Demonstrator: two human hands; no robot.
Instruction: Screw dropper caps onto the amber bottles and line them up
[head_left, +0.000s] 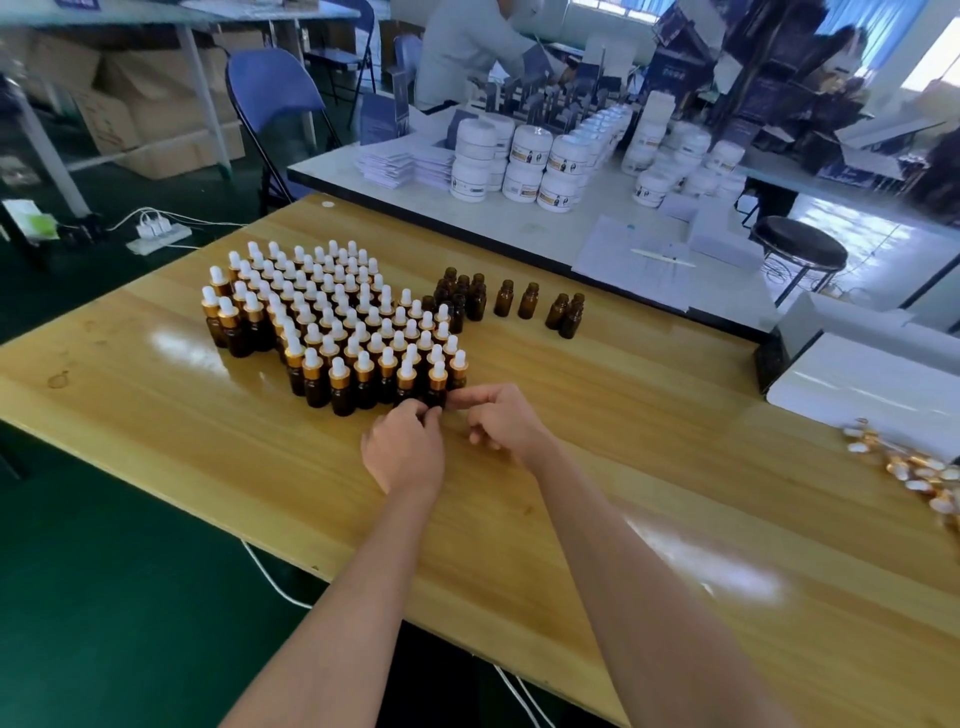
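- Amber glass under a gold collar and a white rubber bulb: capped bottle, upright right at the fingertips, in the row nearest them.
- Left hand knuckles up, fingers curled, tips pinching the base of that bottle from the near side.
- Right hand just beside the left, forefinger and thumb stretched to the bottle's lower right side and touching it; remaining fingers curled under the palm; cannot tell whether that makes a real pinch.
- Just beyond the fingers, block of capped bottles, bodies touching, rows running away and to the left.
- Farther beyond, off the block's far right edge, uncapped bottles: a tight cluster, then two singles standing apart, then a pair.
- Under both hands, glossy wooden table with patches of glare.
- Well to the right of the right fingers, loose dropper caps heaped at the table edge, near a white box.
- Far beyond the fingers, a second, white-topped table carrying stacked white jars and paper sheets.
- Far beyond and to the left, blue folding chair and a power strip on the green floor.
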